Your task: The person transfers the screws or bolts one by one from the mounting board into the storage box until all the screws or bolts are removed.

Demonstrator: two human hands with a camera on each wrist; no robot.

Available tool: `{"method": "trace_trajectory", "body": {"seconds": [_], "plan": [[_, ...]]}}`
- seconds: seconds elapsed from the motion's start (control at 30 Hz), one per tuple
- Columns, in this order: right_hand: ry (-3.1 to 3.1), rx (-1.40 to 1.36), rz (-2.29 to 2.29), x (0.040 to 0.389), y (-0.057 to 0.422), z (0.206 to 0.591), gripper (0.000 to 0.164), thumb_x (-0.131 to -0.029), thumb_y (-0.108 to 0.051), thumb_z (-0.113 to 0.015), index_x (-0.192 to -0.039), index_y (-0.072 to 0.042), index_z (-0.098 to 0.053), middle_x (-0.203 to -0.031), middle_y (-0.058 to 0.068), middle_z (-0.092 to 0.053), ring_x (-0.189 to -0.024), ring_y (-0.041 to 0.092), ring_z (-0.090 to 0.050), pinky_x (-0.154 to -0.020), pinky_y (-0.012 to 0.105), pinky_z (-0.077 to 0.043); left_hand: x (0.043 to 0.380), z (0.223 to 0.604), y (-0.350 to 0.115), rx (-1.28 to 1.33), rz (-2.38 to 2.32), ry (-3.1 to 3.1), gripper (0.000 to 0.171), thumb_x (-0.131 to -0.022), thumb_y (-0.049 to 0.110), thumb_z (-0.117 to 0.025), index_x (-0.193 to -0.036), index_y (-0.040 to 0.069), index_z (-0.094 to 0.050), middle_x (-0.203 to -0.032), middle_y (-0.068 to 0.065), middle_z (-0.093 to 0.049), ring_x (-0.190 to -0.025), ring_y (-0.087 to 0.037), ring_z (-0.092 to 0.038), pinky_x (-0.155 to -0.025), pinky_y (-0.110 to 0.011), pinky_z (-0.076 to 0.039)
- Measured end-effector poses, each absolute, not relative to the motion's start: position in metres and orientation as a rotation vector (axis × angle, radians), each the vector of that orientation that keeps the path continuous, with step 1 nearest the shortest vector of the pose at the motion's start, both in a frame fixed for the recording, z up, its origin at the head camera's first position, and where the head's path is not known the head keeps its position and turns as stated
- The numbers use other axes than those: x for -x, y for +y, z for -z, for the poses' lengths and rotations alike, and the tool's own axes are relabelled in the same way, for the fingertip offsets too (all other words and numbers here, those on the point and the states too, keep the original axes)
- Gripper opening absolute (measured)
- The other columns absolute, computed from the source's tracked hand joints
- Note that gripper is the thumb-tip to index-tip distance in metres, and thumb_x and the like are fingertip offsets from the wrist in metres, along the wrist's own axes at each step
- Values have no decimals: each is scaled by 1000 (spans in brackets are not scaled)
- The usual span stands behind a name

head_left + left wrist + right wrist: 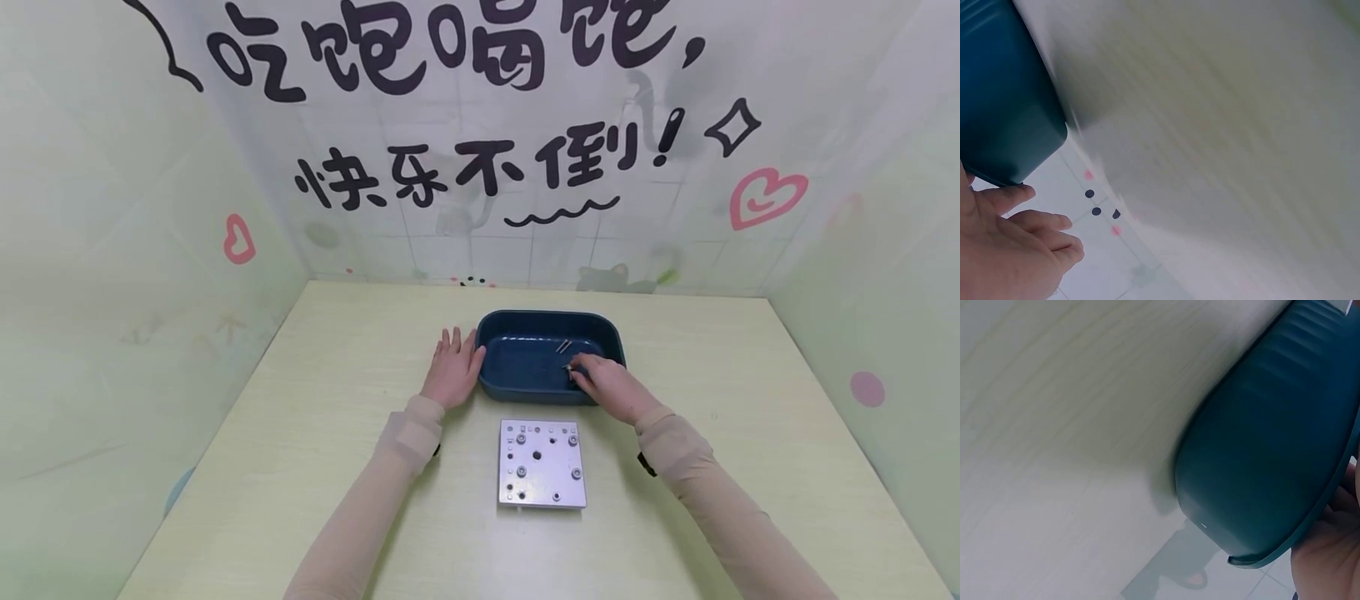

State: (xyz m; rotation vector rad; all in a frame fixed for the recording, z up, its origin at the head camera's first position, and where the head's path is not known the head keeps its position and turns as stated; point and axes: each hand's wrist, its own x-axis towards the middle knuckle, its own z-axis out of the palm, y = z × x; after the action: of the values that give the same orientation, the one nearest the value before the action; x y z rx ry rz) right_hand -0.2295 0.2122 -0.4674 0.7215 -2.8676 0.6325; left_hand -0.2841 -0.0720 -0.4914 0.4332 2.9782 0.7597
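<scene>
A dark blue rectangular tray (525,398) with rounded corners stands on the table. Its left end is touched by my left hand (452,371), whose fingers are spread. Over the tray's right front rim reaches my right hand (611,387), its fingers curled down inside. At the right fingertips a small metal piece (567,367) shows, pinched there; its exact kind is too small to tell. A pair of thin metal pins (562,346) lies on the tray floor just beyond. In the right wrist view the tray wall (1260,456) hides the right fingertips.
In front of the tray lies a square silver metal plate (542,462) with several holes and screw heads. Pale wood-grain table (315,500) surrounds both. A printed wall (465,258) closes off the back, with side walls left and right.
</scene>
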Motion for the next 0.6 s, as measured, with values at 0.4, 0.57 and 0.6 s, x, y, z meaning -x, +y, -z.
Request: {"method": "trace_trajectory", "body": {"seconds": [0.4,0.57,0.6], "plan": [[-2845,-677,-699,214,214,463,31,-100,-15,-58,-126,2,-60,-126,20,-66,-119,35,-62,-99,47,-51,286,492,-72,-450,-757,2992,59,-108,42,-27,-154,5,-33,-159,-29,-20,-150,-46,-11,-123,-51,-12],[-2814,-717,-682,202,214,459,32,-99,-14,-60,-127,2,-59,-130,22,-63,-121,37,-61,-97,47,-51,284,490,-72,-448,-756,2981,59,-108,42,-26,-154,5,-33,-159,-29,-20,-150,-47,-11,-123,-51,-11],[-2807,-725,-674,200,213,459,33,-99,-14,-60,-127,2,-59,-130,22,-63,-120,37,-61,-96,46,-52,284,490,-73,-449,-756,2979,59,-108,42,-26,-154,5,-33,-159,-30,-19,-150,-47,-11,-123,-51,-11]]}}
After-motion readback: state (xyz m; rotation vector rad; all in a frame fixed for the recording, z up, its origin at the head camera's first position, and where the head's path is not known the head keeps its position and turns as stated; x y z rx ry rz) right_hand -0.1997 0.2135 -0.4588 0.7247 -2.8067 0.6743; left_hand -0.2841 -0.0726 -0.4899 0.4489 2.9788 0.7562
